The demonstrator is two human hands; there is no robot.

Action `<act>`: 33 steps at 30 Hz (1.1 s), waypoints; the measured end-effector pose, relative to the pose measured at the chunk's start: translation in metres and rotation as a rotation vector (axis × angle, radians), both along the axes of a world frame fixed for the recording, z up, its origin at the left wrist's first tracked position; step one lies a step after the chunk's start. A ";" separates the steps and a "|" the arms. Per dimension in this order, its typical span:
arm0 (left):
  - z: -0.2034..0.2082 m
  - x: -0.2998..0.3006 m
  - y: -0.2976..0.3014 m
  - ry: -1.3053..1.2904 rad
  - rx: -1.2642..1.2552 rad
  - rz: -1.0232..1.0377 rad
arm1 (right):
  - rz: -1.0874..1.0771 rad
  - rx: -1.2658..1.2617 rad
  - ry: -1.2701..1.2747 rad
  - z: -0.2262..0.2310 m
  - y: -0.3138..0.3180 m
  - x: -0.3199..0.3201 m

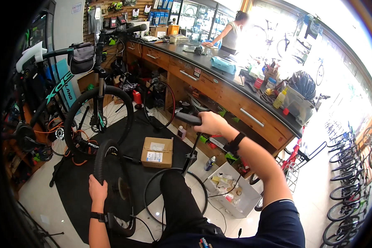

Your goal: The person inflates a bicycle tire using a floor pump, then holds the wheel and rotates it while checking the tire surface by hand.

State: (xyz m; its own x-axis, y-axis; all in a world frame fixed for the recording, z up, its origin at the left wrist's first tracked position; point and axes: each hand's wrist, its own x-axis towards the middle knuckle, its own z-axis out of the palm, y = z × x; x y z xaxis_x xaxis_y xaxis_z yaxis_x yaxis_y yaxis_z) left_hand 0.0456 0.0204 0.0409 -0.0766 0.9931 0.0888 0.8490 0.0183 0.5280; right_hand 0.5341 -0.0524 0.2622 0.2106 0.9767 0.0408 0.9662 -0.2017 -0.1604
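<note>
Left hand (98, 193): low on the left, and its grip is curled firmly around a chunky black tyre (100, 163), fingers over the tread.
Right hand (213, 124): out in front, its grip wrapped around one end of a black pump handle (188, 119), arm stretched well forward.
Wheel: here it is, that tyre's wheel, on edge over the dark mat (72, 198), left of the knee (173, 182), its gear cluster (122, 188) facing the legs.
Pump (189, 160): nearly upright just beyond the knee, thin rod showing below the handle; its foot is hidden.
Hose (142, 223): a black line leaves the wheel's lower rim; whether it is fixed to a valve, too small to tell.
Pumping: that looks like the step in hand, one hand steadying the wheel, the other on the pump.
Next push: it would seem to call for a straight downward press, the pump held upright and the wheel kept from rolling.
Mat and floor: a cardboard box (163, 146) sits ahead on the mat; a pale bin (249, 204) of scraps stands right of the pump.
Tabletop (223, 77): beyond, carrying a blue pouch (223, 65) and a dark helmet (302, 84).
</note>
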 end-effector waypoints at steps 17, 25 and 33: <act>-0.005 0.011 0.000 -0.001 0.035 0.041 | -0.173 -0.031 0.045 -0.182 0.003 -0.001; -0.011 -0.050 0.007 -0.383 -0.147 -0.005 | -0.117 -0.073 0.055 -0.180 -0.006 0.002; -0.010 -0.069 0.004 -1.006 -0.482 -0.097 | -0.092 -0.048 0.044 -0.152 -0.008 0.003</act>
State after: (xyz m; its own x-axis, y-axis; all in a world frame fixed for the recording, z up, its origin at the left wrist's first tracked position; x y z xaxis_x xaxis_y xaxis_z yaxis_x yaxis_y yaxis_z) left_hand -0.0238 0.0245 0.0312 0.1829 0.9129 -0.3650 0.0480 0.3626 0.9307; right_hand 0.5372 -0.0602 0.1101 0.2999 0.9538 -0.0168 0.9355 -0.2975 -0.1908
